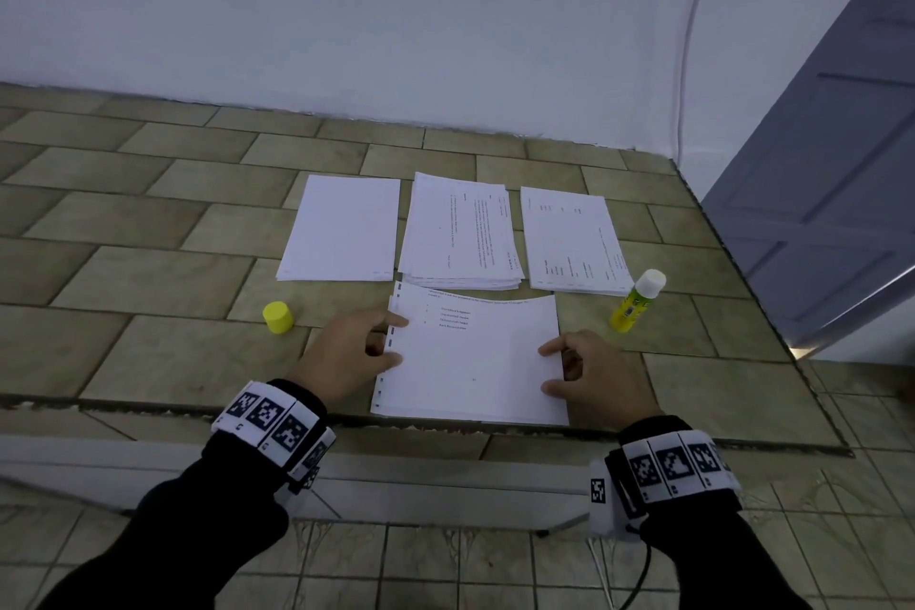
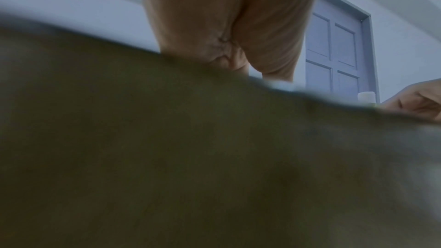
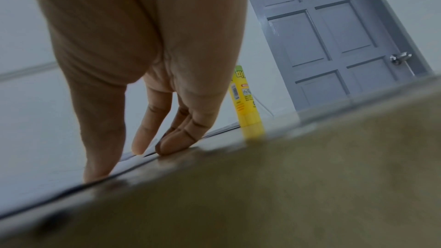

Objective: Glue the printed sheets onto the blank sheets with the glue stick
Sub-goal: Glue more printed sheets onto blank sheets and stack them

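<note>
A printed sheet (image 1: 475,357) lies on another sheet near the front edge of the tiled ledge (image 1: 148,272), slightly offset from it. My left hand (image 1: 383,342) touches its left edge with thumb and fingertips. My right hand (image 1: 550,369) presses its right edge; the right wrist view shows its straight fingers (image 3: 140,135) on the paper (image 3: 47,139). The uncapped yellow glue stick (image 1: 636,302) (image 3: 247,105) stands upright to the right of the sheet, held by neither hand. Its yellow cap (image 1: 278,317) sits to the left. The left wrist view shows only my palm (image 2: 226,25).
Behind the sheet lie three piles: blank sheets (image 1: 341,228) on the left, printed sheets (image 1: 460,233) in the middle and more printed sheets (image 1: 574,243) on the right. A white wall (image 1: 396,15) backs the ledge. A grey door (image 1: 832,154) stands at the right.
</note>
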A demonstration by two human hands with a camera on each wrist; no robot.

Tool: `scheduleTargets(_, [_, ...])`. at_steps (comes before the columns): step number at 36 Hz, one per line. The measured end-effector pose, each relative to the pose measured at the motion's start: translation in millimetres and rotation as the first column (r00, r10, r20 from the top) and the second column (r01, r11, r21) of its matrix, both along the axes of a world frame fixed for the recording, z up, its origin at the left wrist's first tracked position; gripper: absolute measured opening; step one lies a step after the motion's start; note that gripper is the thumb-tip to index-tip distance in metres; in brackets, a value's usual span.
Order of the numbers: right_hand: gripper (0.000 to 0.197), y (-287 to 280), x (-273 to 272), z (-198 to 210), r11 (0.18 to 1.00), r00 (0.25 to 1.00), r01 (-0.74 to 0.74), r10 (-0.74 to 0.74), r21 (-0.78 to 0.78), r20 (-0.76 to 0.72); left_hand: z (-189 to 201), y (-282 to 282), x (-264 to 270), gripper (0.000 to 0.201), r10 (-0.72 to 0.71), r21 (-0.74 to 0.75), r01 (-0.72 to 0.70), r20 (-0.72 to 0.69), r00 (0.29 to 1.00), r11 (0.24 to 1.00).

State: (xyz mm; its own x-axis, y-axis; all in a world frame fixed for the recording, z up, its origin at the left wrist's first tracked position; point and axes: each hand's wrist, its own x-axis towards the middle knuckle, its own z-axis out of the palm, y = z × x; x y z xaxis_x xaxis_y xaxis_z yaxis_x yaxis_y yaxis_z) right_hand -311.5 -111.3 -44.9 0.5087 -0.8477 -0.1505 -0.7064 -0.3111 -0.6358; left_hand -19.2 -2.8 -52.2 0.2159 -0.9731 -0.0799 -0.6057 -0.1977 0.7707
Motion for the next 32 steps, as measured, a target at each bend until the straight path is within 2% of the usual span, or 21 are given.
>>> scheduleTargets(5, [0.039,0,-2,-2,1.0,1.0,-0.002,0.002,0.027,0.013,1,2,-1,0.04,0.023,-0.016,-0.022,0.025,0.999,1.0])
scheduleTargets(18, [0.047,0,-6,-2,0.998,1.0,-0.001,-0.001,0.067,0.019,-6,2,4,0.039,0.009,-0.013,-0.009,-0.022,1.0,1.0])
scheduleTargets(32, [0.052,3,-6,4,0.998,0.999,-0.023,0.026,0.063,-0.04,-12,2,9,0.04,-0.006,-0.018,0.005,-0.03,1.0,1.0])
